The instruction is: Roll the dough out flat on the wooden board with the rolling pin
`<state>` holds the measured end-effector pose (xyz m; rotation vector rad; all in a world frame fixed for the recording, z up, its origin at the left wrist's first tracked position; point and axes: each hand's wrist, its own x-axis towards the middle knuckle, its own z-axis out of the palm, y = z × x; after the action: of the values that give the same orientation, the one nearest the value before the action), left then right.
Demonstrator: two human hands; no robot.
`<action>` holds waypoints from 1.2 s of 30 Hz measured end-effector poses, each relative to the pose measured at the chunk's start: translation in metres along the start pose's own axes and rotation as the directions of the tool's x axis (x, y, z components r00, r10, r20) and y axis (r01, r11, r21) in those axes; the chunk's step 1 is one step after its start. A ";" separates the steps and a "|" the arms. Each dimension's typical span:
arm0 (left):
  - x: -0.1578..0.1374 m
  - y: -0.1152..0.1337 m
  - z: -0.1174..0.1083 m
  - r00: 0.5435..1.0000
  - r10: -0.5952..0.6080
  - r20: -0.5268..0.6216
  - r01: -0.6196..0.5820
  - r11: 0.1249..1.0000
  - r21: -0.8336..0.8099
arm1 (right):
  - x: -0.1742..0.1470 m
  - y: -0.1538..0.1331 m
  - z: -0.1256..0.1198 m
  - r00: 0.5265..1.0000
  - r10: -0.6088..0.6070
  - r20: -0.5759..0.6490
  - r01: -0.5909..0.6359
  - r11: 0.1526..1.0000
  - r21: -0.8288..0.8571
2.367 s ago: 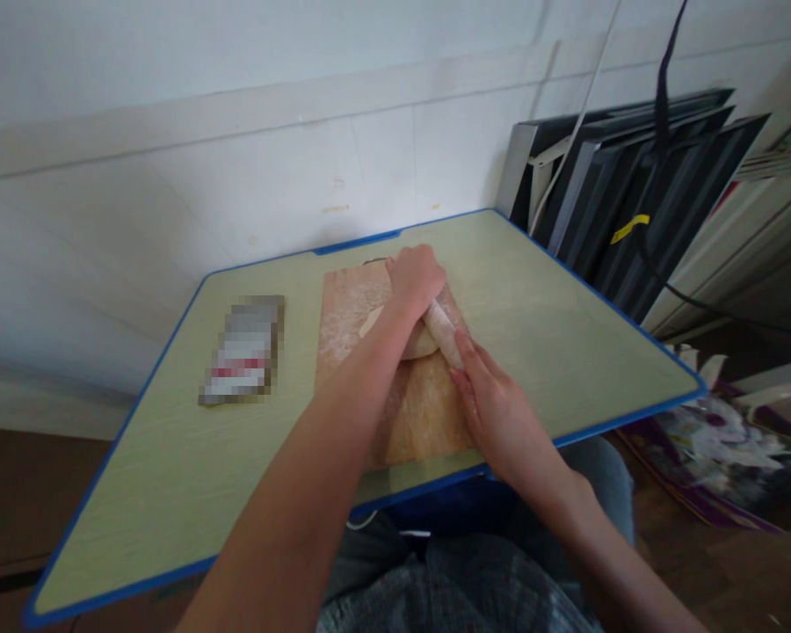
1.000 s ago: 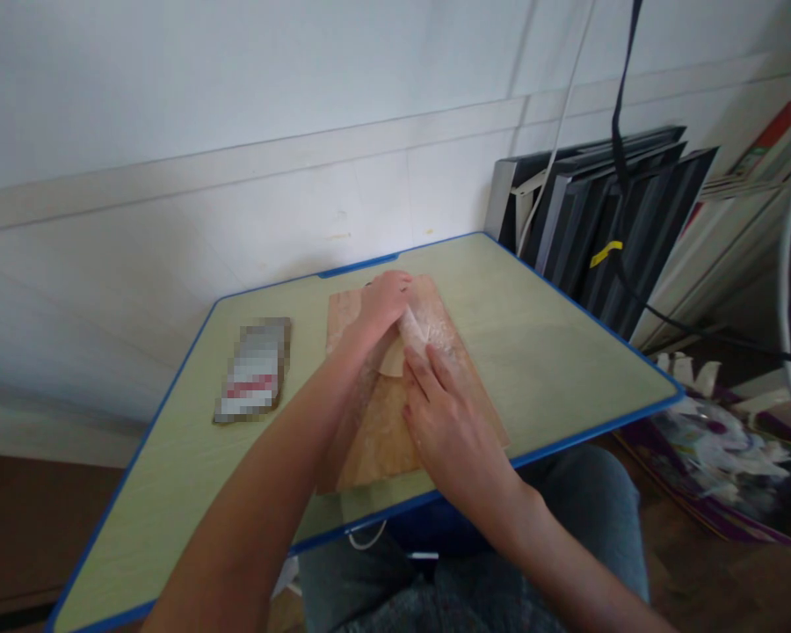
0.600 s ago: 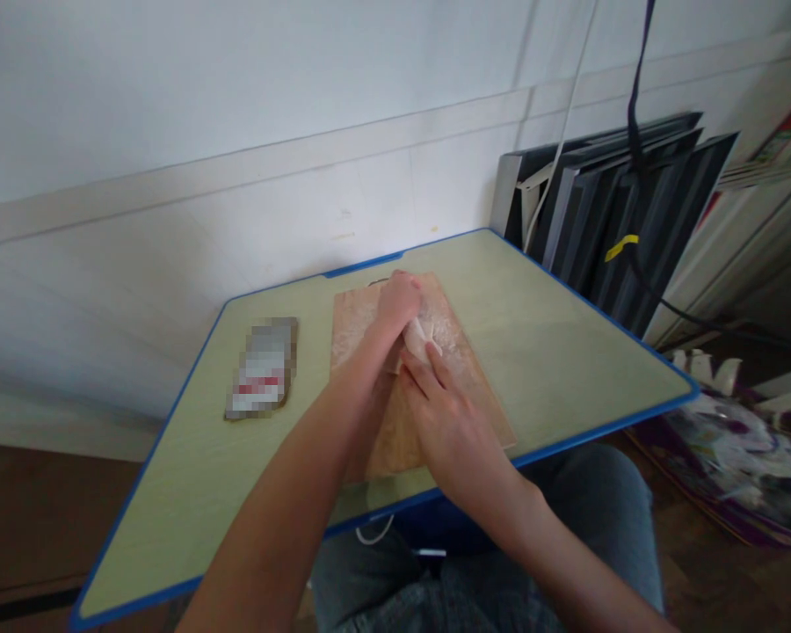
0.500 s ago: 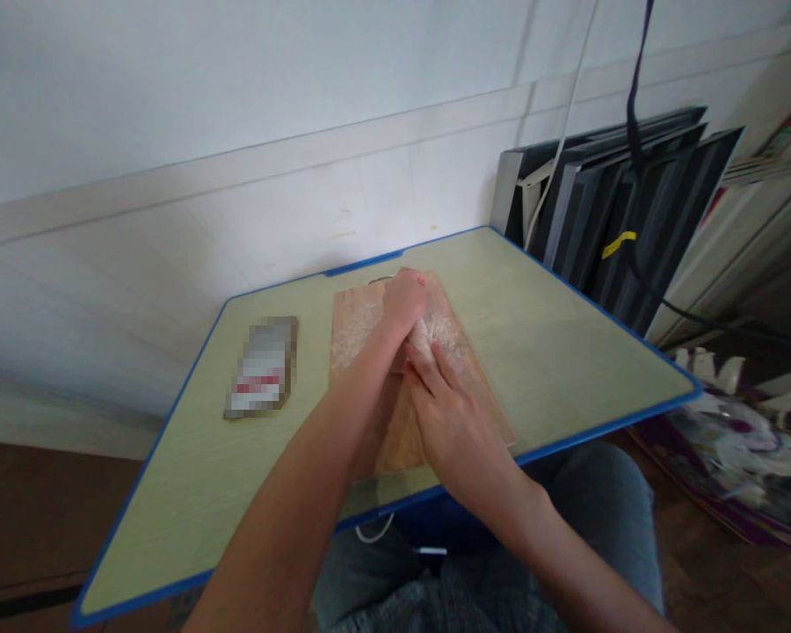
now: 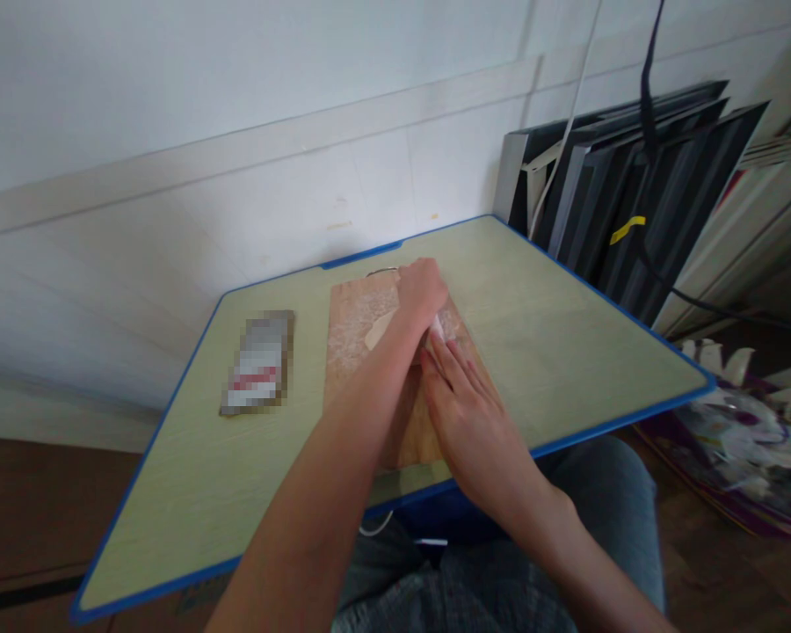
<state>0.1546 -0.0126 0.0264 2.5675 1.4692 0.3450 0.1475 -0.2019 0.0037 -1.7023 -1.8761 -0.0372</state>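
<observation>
A wooden cutting board (image 5: 417,431) dusted with flour lies in front of me. Flat on it is a piece of pale dough (image 5: 377,331), partly covered by my left forearm. My left hand (image 5: 423,288) is closed in a fist near the board's far end. Between my hands shows a short stretch of a pale, floured rod that looks like a rolling pin (image 5: 436,325); most of it is hidden. The fist sits around its far part. Below it my right hand (image 5: 465,391) lies with fingers stretched forward, fingertips against the rod's near part.
The light green table (image 5: 567,343) has a blue edge. Left of the board lies a blurred packet (image 5: 258,362). A white wall (image 5: 290,202) stands behind. Dark panels (image 5: 633,185) lean at the right, near a hanging black strap (image 5: 647,105) and a cluttered container (image 5: 744,448) on the floor.
Both hands have shifted slightly to the right across the board. A pale piece of dough now shows left of my left wrist. My view has tilted slightly.
</observation>
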 end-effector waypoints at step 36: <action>-0.012 0.000 -0.006 0.991 0.134 -0.005 -0.127 0.951 0.281 | 0.002 -0.007 0.007 0.994 -0.101 0.048 0.108 0.978 -0.179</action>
<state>0.1468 -0.0225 0.0312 2.9017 1.4522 0.1951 0.1388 -0.1988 0.0015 -1.7315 -2.0430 -0.2249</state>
